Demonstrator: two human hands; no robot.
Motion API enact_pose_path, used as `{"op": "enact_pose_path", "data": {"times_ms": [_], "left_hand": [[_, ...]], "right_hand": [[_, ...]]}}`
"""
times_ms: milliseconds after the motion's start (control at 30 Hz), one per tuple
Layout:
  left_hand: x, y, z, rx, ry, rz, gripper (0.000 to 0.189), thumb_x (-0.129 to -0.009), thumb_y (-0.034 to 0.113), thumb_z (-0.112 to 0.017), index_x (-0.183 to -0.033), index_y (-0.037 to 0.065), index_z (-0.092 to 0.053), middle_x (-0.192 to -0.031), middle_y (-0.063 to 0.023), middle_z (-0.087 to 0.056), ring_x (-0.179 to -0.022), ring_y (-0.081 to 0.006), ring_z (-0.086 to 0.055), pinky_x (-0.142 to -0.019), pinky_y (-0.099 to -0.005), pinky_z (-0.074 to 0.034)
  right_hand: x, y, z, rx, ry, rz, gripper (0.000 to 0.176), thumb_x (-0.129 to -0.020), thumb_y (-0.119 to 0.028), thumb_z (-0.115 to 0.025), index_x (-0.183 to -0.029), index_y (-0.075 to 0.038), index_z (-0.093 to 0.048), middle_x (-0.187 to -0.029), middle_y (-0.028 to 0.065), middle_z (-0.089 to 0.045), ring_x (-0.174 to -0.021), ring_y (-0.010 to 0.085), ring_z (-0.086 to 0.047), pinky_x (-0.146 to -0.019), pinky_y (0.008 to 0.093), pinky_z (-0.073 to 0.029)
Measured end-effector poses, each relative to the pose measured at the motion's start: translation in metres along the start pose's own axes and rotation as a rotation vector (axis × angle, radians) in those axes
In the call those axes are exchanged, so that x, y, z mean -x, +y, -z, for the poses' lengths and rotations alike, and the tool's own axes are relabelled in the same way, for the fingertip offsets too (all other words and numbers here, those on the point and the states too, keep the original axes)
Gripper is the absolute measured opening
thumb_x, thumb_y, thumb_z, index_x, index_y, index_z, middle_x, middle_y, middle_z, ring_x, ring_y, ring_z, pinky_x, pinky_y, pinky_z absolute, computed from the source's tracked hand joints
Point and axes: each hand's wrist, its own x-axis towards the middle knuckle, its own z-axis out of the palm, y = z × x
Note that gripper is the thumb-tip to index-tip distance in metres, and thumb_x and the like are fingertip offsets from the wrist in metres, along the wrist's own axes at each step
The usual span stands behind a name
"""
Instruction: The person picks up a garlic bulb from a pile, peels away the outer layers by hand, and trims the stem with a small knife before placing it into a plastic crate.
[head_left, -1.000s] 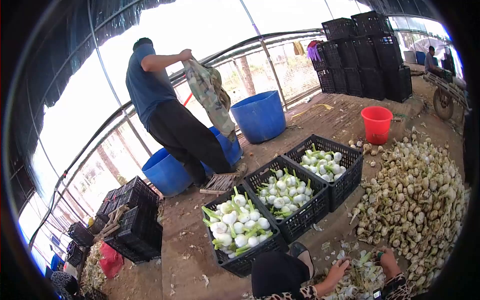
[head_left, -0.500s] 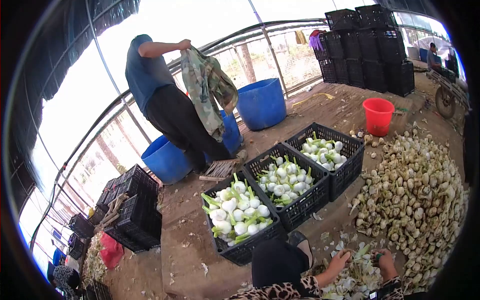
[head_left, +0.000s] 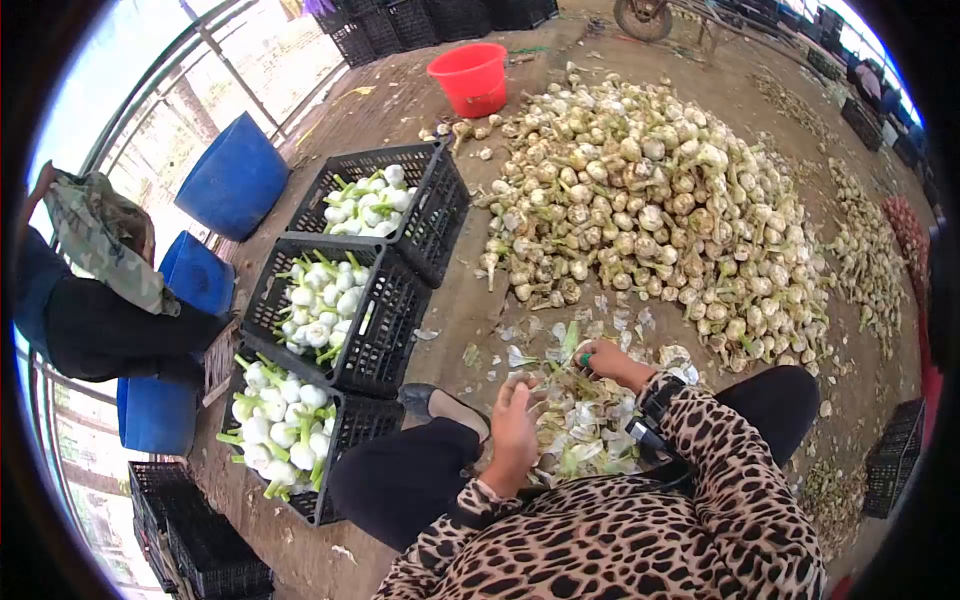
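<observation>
My left hand (head_left: 513, 432) is raised over the peelings, fingers apart and nothing visible in it. To its right, my right hand (head_left: 614, 366) has its fingers drawn together, with a small green thing at them; what they hold is too small to make out. Loose skins and leaves (head_left: 590, 425) lie on the ground between my knees, under both hands. Beyond them spreads a large heap of unpeeled garlic bulbs (head_left: 650, 190). Left of my hands, three black crates (head_left: 400, 335) in a row hold white peeled bulbs with green stems (head_left: 285, 425).
A red bucket (head_left: 470, 80) stands behind the crates. Blue tubs (head_left: 235, 180) are at the left, beside a person (head_left: 90, 320) with a camouflage jacket (head_left: 105, 235). Stacked black crates (head_left: 205, 545) stand at the lower left, another crate (head_left: 893, 455) at the right.
The view has swung right and down, so the heap and crates appear further left. My left hand has opened and moved apart from my right hand.
</observation>
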Motion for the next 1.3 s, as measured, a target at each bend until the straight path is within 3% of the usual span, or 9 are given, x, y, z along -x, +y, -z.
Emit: {"op": "enact_pose_path", "data": {"times_ms": [267,367,567,667,767,967,1033,1100,1300], "left_hand": [[-0.007,0.002,-0.009,-0.032,0.088,0.036,0.018,-0.093,0.015,-0.046,-0.110,0.007,-0.050,-0.102,-0.0040,-0.054,-0.085,-0.0161,-0.055,-0.076,-0.0322,-0.045],[-0.013,0.000,-0.011,-0.007,0.109,0.036,0.017,-0.093,0.014,-0.047,-0.108,0.007,-0.051,-0.100,-0.0029,-0.055,-0.082,-0.0162,-0.055,-0.073,-0.0315,-0.046],[-0.027,-0.003,-0.015,-0.022,0.128,0.047,0.017,-0.092,0.013,-0.047,-0.107,0.006,-0.051,-0.099,-0.0031,-0.054,-0.084,-0.0167,-0.056,-0.074,-0.0318,-0.046],[-0.036,-0.015,-0.012,-0.095,0.202,0.144,0.019,-0.091,0.013,-0.049,-0.108,0.005,-0.051,-0.096,-0.0024,-0.056,-0.085,-0.0130,-0.056,-0.072,-0.0261,-0.045],[-0.038,0.013,-0.032,-0.466,0.200,0.126,0.020,-0.093,0.012,-0.046,-0.110,0.002,-0.053,-0.096,-0.0047,-0.056,-0.085,-0.0149,-0.056,-0.075,-0.0311,-0.047],[-0.065,-0.026,-0.005,-0.026,0.200,0.237,0.027,-0.094,0.020,-0.048,-0.116,0.005,-0.050,-0.101,-0.0028,-0.056,-0.087,-0.0123,-0.054,-0.075,-0.0261,-0.045],[-0.066,-0.027,-0.006,-0.045,0.173,0.268,0.030,-0.094,0.024,-0.048,-0.118,0.006,-0.050,-0.099,-0.0018,-0.056,-0.086,-0.0113,-0.054,-0.073,-0.0246,-0.044],[-0.067,-0.031,-0.003,-0.110,0.152,0.263,0.031,-0.094,0.025,-0.048,-0.119,0.007,-0.049,-0.099,-0.0020,-0.056,-0.086,-0.0118,-0.054,-0.073,-0.0254,-0.044],[-0.060,-0.038,-0.002,-0.126,0.023,0.225,0.044,-0.095,0.030,-0.046,-0.132,0.008,-0.037,-0.115,-0.0055,-0.052,-0.104,-0.0156,-0.050,-0.086,-0.0312,-0.041]], "right_hand": [[-0.085,0.097,0.025,0.150,0.052,-0.112,0.016,-0.075,-0.015,-0.057,-0.080,-0.005,-0.068,-0.076,0.0130,-0.065,-0.068,0.0244,-0.062,-0.062,0.0353,-0.050],[-0.105,0.131,0.061,0.826,-0.060,0.441,0.015,-0.075,-0.015,-0.057,-0.077,-0.005,-0.068,-0.077,0.0150,-0.065,-0.072,0.0277,-0.062,-0.067,0.0388,-0.049],[-0.117,0.091,0.132,0.397,0.514,0.112,0.035,-0.074,-0.014,-0.059,-0.106,0.000,-0.056,-0.100,0.0237,-0.059,-0.092,0.0385,-0.055,-0.081,0.0447,-0.044],[-0.141,0.052,0.181,0.817,0.887,0.310,0.045,-0.075,-0.012,-0.057,-0.118,-0.002,-0.049,-0.122,0.0216,-0.048,-0.114,0.0367,-0.044,-0.093,0.0423,-0.039],[-0.176,0.043,0.211,1.143,0.755,0.167,0.051,-0.078,-0.009,-0.053,-0.128,-0.008,-0.042,-0.125,0.0180,-0.049,-0.112,0.0356,-0.047,-0.093,0.0461,-0.039],[-0.220,0.062,0.237,1.140,0.593,-0.117,0.061,-0.083,0.001,-0.049,-0.139,-0.013,-0.030,-0.126,0.0227,-0.047,-0.102,0.0409,-0.052,-0.094,0.0560,-0.036],[-0.211,0.056,0.223,1.109,0.570,-0.089,0.060,-0.083,0.002,-0.047,-0.139,-0.010,-0.029,-0.121,0.0238,-0.049,-0.106,0.0412,-0.048,-0.096,0.0571,-0.035],[-0.195,0.048,0.210,1.248,0.465,-0.062,0.064,-0.080,-0.001,-0.051,-0.140,-0.005,-0.026,-0.097,0.0221,-0.058,-0.081,0.0365,-0.053,-0.089,0.0538,-0.040],[-0.120,0.008,0.121,0.644,0.292,-0.091,0.079,-0.074,-0.006,-0.062,-0.140,0.002,-0.020,-0.088,0.0196,-0.059,-0.084,0.0365,-0.055,-0.073,0.0436,-0.044]]}}
